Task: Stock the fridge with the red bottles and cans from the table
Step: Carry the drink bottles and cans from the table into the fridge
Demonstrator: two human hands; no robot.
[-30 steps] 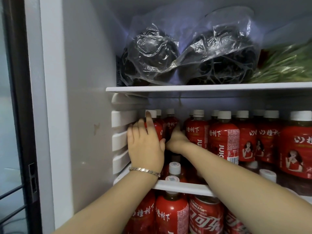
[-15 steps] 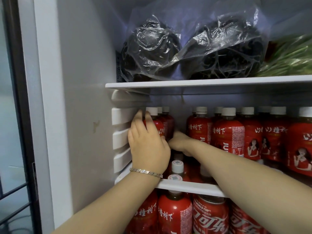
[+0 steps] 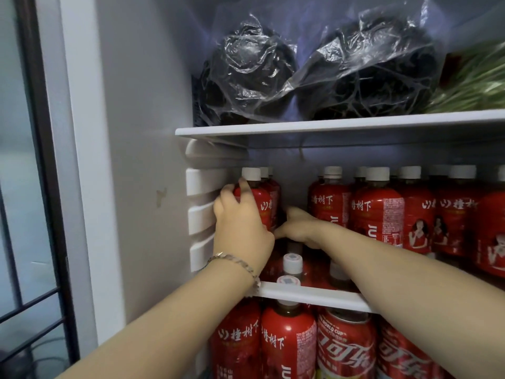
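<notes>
Red bottles with white caps (image 3: 379, 212) fill the fridge's middle shelf (image 3: 314, 295) in rows. My left hand (image 3: 240, 228) grips the front bottle of the leftmost row (image 3: 263, 203), fingers curled round its shoulder beside the fridge wall. My right hand (image 3: 303, 227) reaches into the dark gap between that row and the one to its right; its fingers are hidden behind the bottles. Two capped bottles (image 3: 292, 263) show low at the shelf's front, under my hands. On the shelf below stand more red bottles (image 3: 287, 340) and a red can (image 3: 347, 348).
The top shelf (image 3: 341, 127) holds two dark bundles in clear plastic bags (image 3: 246, 69) and green vegetables (image 3: 475, 86) at the right. White shelf rails (image 3: 202, 214) line the fridge's left wall. A dark-framed window (image 3: 16, 187) is at far left.
The leftmost row of bottles now stands closer to the wall, and the gap to its right is wider. My left fingers have slid down from the cap to the bottle's shoulder.
</notes>
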